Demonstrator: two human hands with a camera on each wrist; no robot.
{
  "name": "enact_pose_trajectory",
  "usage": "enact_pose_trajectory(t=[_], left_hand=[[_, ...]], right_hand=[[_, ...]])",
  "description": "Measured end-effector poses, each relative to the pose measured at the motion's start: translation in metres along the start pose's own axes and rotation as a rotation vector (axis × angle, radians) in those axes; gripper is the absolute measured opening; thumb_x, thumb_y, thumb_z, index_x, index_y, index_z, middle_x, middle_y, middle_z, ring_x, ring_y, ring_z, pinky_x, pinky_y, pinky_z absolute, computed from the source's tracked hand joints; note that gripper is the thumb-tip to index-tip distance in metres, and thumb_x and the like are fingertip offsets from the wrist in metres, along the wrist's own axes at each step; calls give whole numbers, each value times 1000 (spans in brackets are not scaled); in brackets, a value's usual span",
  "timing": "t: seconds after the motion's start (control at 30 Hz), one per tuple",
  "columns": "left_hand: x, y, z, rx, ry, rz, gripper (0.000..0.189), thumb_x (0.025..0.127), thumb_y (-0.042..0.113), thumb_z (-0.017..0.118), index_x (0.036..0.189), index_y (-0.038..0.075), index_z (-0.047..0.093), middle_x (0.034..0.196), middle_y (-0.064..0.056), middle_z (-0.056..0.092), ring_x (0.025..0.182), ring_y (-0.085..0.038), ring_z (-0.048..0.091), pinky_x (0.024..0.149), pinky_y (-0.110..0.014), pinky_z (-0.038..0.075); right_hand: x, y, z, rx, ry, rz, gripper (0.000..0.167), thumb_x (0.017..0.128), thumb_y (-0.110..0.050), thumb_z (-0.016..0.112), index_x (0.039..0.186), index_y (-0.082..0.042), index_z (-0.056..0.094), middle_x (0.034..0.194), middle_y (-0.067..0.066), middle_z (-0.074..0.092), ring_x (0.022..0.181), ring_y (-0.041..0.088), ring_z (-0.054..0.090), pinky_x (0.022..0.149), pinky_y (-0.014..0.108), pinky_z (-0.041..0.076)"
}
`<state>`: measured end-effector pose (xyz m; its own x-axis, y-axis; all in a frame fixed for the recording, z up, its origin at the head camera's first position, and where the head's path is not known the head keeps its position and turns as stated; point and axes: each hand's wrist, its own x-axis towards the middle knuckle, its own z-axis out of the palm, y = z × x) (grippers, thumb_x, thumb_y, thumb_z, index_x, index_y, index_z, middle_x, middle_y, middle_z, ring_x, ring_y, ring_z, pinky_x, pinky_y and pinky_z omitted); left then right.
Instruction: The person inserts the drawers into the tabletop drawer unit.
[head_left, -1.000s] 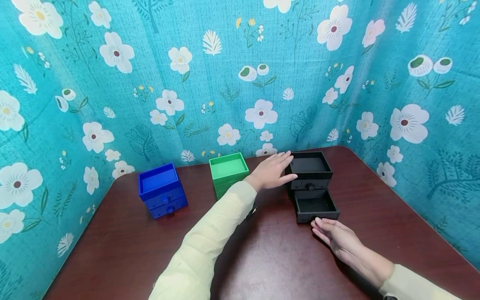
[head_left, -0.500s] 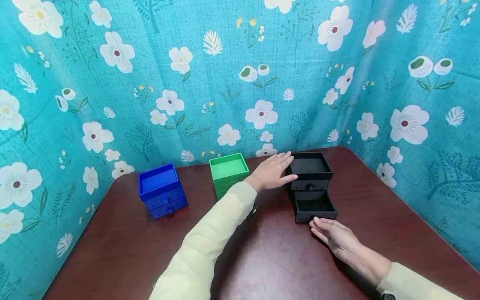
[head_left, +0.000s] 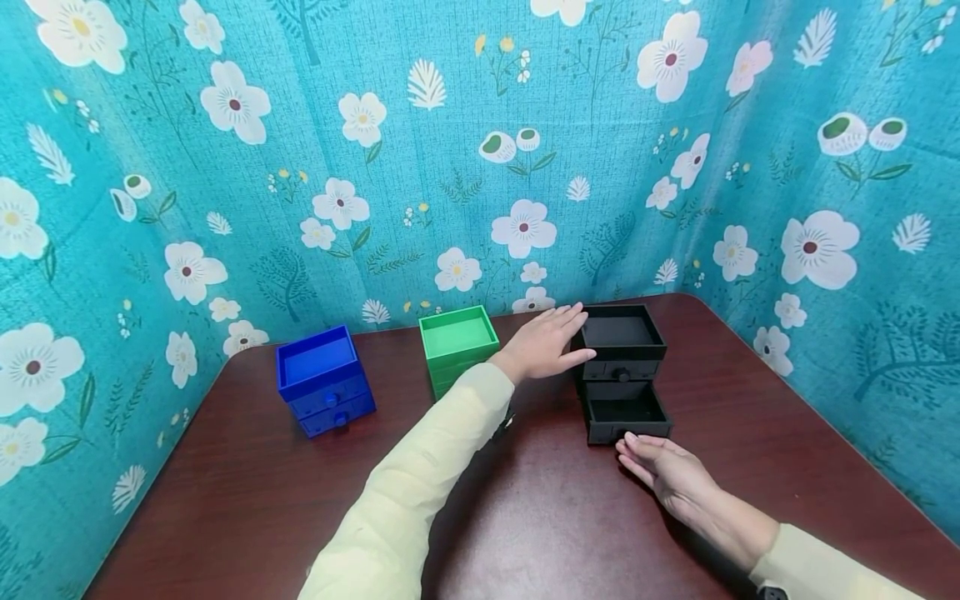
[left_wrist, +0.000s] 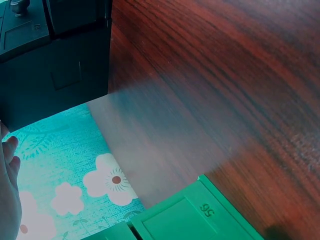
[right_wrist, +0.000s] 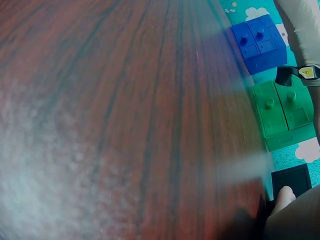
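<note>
A small black drawer cabinet (head_left: 622, 329) with an open tray on top stands at the table's back right. Its lower drawer (head_left: 626, 408) is partly out, and no contents show inside it. My left hand (head_left: 543, 342) reaches across and rests against the cabinet's upper left side, fingers straight. At the drawer's front, the thumb and fingers of my right hand (head_left: 671, 475) pinch the knob, which they hide. The left wrist view shows the side of the black cabinet (left_wrist: 55, 70) close to my fingertips. In the right wrist view, part of the black drawer (right_wrist: 292, 180) appears beside my thumb.
A green drawer cabinet (head_left: 459, 333) stands at the back middle, partly behind my left sleeve (head_left: 420, 475). Further left is a blue drawer cabinet (head_left: 326, 383), its drawers in. A flowered turquoise curtain (head_left: 450, 167) hangs behind the dark wooden table (head_left: 247, 500).
The black lower drawer has slid a little further into the cabinet, with my right hand moving slightly left along with it. My left hand stays in place.
</note>
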<state>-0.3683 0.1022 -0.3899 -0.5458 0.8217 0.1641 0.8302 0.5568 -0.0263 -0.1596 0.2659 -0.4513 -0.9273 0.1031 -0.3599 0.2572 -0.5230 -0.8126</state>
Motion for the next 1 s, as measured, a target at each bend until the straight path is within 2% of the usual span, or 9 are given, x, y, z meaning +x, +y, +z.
enact_pose_trajectory(t=[0.4,0.77,1.0], left_hand=[[-1,1,-1,-10,-7,-7,76,98,63,32,155,13,24,160,-2,18,146,-15,16,116,-26,5],[-1,0,1,-31,0,-5,76,98,63,33,155,13,24,160,-2,18,146,-14,15,116,-26,4],[-2,1,-1,-18,-4,-5,76,98,62,32,155,13,24,160,-2,19,146,-13,14,117,-27,6]], right_hand=[[3,-4,0,-7,-1,5,7,96,0,59,96,-7,56,91,-1,71,87,10,68,88,29,52],[11,-4,1,-41,7,-6,15,96,1,57,106,-3,48,91,-2,69,87,8,67,89,29,52],[15,-6,1,-32,12,-27,11,96,2,57,101,-4,50,89,-2,70,86,9,68,88,28,52]])
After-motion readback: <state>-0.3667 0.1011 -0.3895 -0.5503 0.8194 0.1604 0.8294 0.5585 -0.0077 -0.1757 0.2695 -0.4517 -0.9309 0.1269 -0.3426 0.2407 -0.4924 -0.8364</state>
